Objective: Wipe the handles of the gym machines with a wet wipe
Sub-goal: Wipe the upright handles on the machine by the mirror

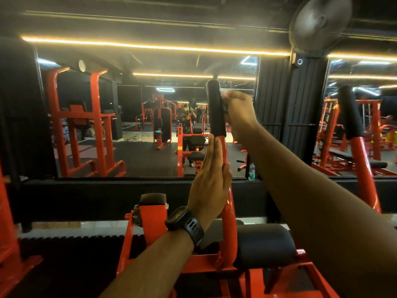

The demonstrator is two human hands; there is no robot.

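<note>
Well, on the head view, the black foam handle (215, 108) stood close to upright at the middle of my picture. Its long axis ran from bottom to top, its rounded free end pointed at the ceiling, and it leaned a little to the left. Its lower end sat on the red lever tube (229, 203), which rose from the machine's frame beside a black pad (264, 246).

The right hand (238, 110) reached in from the right on an outstretched forearm, with its back toward me. Its fingers were curled around a wet wipe (226, 106) and pressed it against the right side of the handle, about halfway up. Only pale scraps of the wipe showed past the fingers.

The left hand (209, 181) came up from below with a black watch (184, 220) on its wrist. Its fingers were straight and together, laid flat along the tube, with the tips just under the handle's bottom edge. It gripped nothing that I could see.

A second black handle (350, 112) stood well apart to the right on its own red tube, leaning the same way. Behind both, a wall mirror (86, 164) showed red machines, and a water bottle (251, 171) stood on the ledge at its foot.
</note>
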